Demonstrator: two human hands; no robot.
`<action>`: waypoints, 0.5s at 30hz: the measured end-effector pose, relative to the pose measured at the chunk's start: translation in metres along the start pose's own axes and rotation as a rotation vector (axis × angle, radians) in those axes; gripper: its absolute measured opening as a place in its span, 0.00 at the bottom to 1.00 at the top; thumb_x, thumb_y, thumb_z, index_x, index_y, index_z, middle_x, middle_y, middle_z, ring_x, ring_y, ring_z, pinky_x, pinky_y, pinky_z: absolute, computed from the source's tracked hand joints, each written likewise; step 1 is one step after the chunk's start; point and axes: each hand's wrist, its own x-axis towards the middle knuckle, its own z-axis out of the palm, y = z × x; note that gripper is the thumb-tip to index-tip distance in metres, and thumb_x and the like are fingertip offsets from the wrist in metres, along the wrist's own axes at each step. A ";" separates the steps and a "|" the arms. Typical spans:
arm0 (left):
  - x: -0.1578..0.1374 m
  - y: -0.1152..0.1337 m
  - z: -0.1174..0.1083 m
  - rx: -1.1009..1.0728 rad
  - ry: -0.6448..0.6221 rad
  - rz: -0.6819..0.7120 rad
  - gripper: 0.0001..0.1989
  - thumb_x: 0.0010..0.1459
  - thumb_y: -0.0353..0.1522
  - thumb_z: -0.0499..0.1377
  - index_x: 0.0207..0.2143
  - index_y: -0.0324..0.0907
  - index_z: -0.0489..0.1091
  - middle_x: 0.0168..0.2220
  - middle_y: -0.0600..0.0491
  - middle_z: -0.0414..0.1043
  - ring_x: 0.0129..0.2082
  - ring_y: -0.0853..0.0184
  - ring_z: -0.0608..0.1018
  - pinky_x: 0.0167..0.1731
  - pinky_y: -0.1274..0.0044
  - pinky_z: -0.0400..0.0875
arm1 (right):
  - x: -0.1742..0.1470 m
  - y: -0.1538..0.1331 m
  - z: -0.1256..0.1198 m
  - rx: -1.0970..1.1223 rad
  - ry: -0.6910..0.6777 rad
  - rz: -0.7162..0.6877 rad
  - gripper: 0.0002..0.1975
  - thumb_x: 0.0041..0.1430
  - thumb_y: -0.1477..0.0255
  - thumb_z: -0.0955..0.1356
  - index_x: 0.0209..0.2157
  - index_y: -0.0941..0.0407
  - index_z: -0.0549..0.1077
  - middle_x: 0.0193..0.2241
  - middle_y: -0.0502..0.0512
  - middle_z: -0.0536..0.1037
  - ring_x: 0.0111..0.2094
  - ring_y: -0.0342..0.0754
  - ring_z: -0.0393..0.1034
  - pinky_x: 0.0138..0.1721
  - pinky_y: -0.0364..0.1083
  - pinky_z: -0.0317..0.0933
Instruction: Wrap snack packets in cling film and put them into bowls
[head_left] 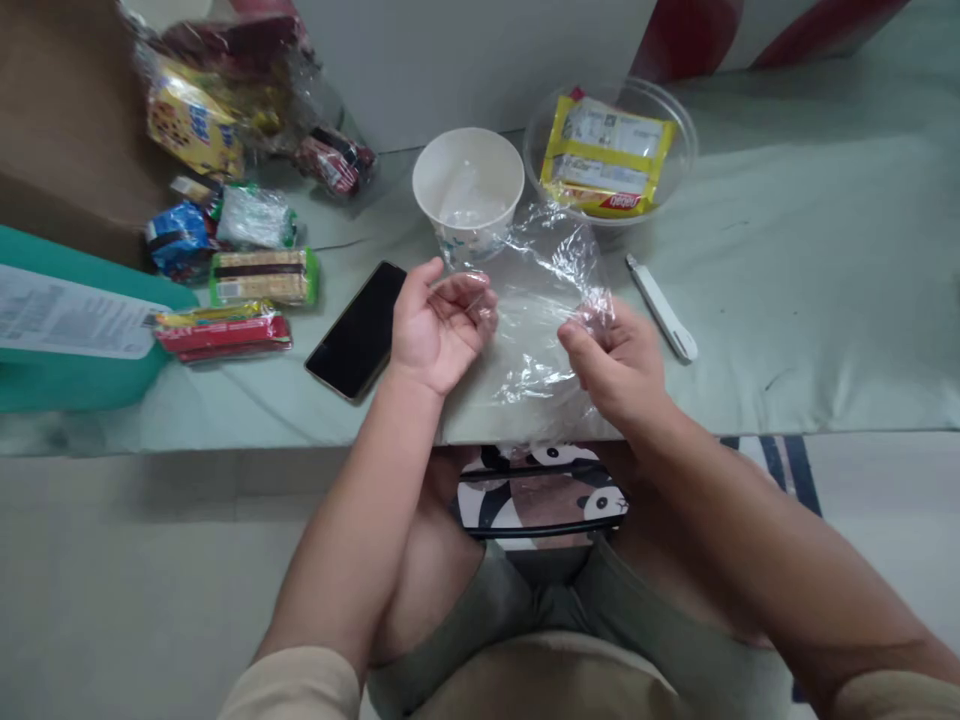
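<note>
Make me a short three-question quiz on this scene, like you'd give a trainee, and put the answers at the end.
1. Multiple choice: what does the right hand hold?
A) a white slim plastic tool
B) clear crinkled plastic film
C) a yellow rectangular snack packet

2. True or false: the white round paper cup stands to the left of the clear round plastic bowl.

3. Fill the gap: the black rectangular phone lies to the ____ of the left hand.

Key: 1: B. 2: true. 3: left.
</note>
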 end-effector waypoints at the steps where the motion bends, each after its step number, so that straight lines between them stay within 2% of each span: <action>1: 0.001 0.002 -0.001 -0.026 0.034 0.016 0.21 0.62 0.46 0.58 0.23 0.42 0.73 0.23 0.51 0.76 0.24 0.69 0.78 0.24 0.80 0.72 | 0.001 0.001 -0.002 -0.002 0.029 -0.019 0.23 0.59 0.50 0.72 0.26 0.52 0.63 0.17 0.44 0.61 0.19 0.39 0.53 0.22 0.43 0.48; 6: 0.003 0.004 -0.004 -0.123 0.067 0.104 0.20 0.65 0.44 0.56 0.23 0.43 0.70 0.22 0.54 0.72 0.18 0.74 0.68 0.19 0.81 0.65 | 0.003 0.003 -0.005 -0.011 0.078 -0.046 0.25 0.59 0.49 0.72 0.25 0.52 0.63 0.17 0.44 0.59 0.19 0.39 0.51 0.22 0.43 0.47; 10: 0.005 -0.001 -0.006 -0.123 0.029 0.186 0.13 0.63 0.43 0.60 0.30 0.45 0.72 0.27 0.55 0.73 0.22 0.74 0.71 0.24 0.81 0.68 | 0.000 0.005 -0.005 0.006 0.076 -0.062 0.23 0.61 0.50 0.71 0.26 0.52 0.63 0.18 0.45 0.60 0.19 0.39 0.53 0.22 0.44 0.49; 12: 0.004 -0.004 -0.005 -0.056 -0.012 0.139 0.15 0.61 0.47 0.62 0.33 0.44 0.73 0.30 0.53 0.75 0.26 0.72 0.75 0.27 0.80 0.71 | 0.000 0.005 -0.005 0.008 0.079 -0.055 0.23 0.61 0.50 0.71 0.27 0.51 0.64 0.18 0.45 0.61 0.19 0.40 0.53 0.22 0.44 0.50; 15: -0.003 -0.010 -0.002 0.097 -0.155 -0.084 0.26 0.56 0.56 0.60 0.35 0.41 0.74 0.34 0.47 0.79 0.34 0.64 0.81 0.33 0.74 0.77 | 0.000 0.003 -0.003 0.005 0.074 -0.024 0.23 0.60 0.48 0.71 0.27 0.51 0.64 0.18 0.45 0.62 0.20 0.40 0.54 0.22 0.44 0.51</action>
